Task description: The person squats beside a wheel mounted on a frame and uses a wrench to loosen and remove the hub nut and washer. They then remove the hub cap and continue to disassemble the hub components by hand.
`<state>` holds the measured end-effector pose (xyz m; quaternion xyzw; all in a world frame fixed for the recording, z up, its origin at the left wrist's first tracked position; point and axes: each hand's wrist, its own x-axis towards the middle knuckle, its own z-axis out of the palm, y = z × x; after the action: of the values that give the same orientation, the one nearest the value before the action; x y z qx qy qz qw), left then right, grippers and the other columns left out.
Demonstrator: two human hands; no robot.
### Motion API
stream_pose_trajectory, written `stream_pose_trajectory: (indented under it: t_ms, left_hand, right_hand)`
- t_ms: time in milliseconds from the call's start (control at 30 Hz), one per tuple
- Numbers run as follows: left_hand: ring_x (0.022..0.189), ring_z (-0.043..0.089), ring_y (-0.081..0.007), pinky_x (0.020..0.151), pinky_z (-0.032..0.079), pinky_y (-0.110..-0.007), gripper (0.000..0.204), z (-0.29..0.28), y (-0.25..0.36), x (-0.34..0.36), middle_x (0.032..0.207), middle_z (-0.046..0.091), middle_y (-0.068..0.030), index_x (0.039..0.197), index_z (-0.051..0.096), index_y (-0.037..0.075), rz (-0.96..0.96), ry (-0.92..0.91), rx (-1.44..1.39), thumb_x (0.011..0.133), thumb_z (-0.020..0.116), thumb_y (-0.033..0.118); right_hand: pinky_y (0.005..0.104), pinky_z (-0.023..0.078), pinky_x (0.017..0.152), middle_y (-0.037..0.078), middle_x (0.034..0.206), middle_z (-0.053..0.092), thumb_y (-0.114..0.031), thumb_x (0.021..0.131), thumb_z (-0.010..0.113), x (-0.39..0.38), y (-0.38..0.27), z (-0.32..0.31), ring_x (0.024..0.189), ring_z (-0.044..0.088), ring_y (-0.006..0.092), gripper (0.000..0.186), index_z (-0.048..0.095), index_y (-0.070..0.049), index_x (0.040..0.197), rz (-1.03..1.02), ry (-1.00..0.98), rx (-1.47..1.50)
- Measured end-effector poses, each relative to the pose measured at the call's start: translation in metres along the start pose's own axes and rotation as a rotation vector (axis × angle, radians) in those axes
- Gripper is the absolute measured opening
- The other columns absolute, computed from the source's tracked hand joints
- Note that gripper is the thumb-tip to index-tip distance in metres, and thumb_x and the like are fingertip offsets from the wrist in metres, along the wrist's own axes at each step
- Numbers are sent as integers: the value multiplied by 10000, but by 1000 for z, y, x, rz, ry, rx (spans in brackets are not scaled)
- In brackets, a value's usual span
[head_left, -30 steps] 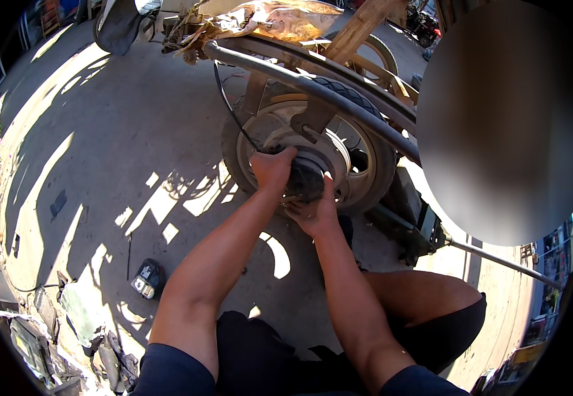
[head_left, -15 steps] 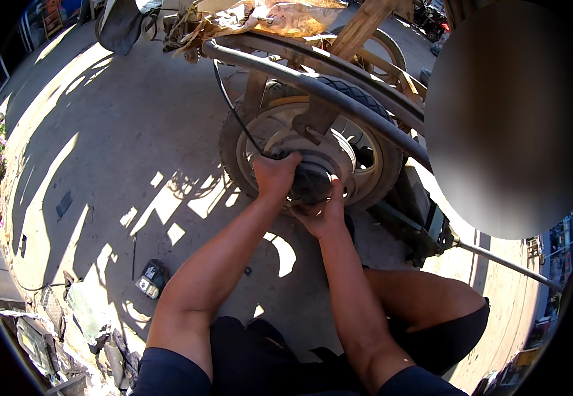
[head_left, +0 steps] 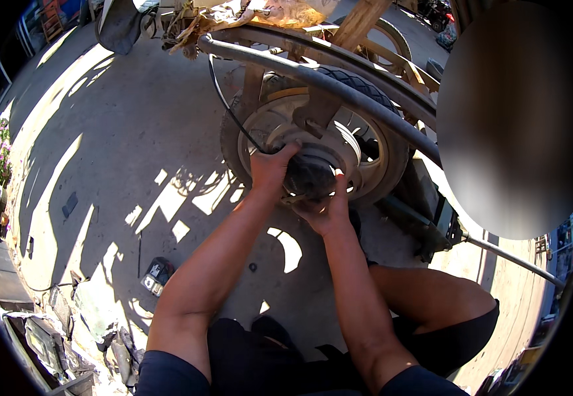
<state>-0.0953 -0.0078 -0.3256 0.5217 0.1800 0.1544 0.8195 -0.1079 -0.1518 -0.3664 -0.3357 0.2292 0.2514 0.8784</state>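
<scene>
Crouching on the concrete floor (head_left: 134, 132), we had both hands on the dark hub (head_left: 309, 177) at the middle of the cart wheel (head_left: 313, 142). Our left hand (head_left: 270, 168) curled over its upper left edge, and our right hand (head_left: 326, 208) cupped it from below, fingers wrapped around it. Compared with a second earlier, the hands had barely shifted, so the hub seemingly had not come free. A black cable (head_left: 230, 109) hung beside the wheel, and a small device (head_left: 156, 275) lay near our left knee.

You have one small dark device with a pale screen (head_left: 157, 275) lying on the concrete, left of your arm.
</scene>
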Motion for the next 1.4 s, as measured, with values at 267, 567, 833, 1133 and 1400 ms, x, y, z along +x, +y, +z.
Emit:
stream_pose_trajectory:
  t_ms: [267, 567, 833, 1133, 1400]
  left_hand:
    - [814, 619, -151, 734, 493, -303, 374, -7, -3, 4, 936, 657, -68, 986, 651, -28, -103, -126, -102, 743, 779, 225]
    - [860, 609, -152, 762, 483, -299, 407, -13, -17, 6, 963, 650, -78, 1033, 622, -47, 57, -156, -64, 788, 771, 243]
    - [896, 616, -172, 807, 486, -312, 359, -18, -16, 4, 995, 653, -98, 1052, 615, -49, -35, -216, -150, 828, 726, 209]
    - [891, 612, -170, 815, 483, -316, 366, -14, -16, 1, 978, 653, -97, 1043, 614, -53, -74, -234, -155, 819, 733, 211]
    - [919, 606, -168, 844, 472, -320, 365, -15, -12, 2, 997, 652, -92, 1058, 612, -49, -64, -206, -142, 811, 734, 191]
  right_hand:
    - [567, 172, 1106, 197, 1497, 172, -715, 769, 502, 7, -1, -10, 1400, 161, 374, 981, 195, -103, 1472, 15, -64, -27]
    - [570, 174, 1095, 207, 1500, 140, -740, 779, 460, 2, 0, -2, 1392, 145, 376, 981, 164, -126, 1485, 52, -15, -6]
    - [564, 188, 1094, 158, 1482, 236, -696, 828, 422, 1, -6, -9, 1365, 225, 377, 862, 227, -153, 1468, 46, -75, -105]
    - [572, 178, 1094, 175, 1461, 271, -722, 804, 408, 7, -2, -12, 1353, 259, 369, 876, 264, -154, 1456, -43, -115, -70]
    - [558, 156, 1103, 151, 1478, 260, -704, 827, 359, -3, 0, 4, 1366, 237, 331, 847, 257, -150, 1459, 62, -3, -28]
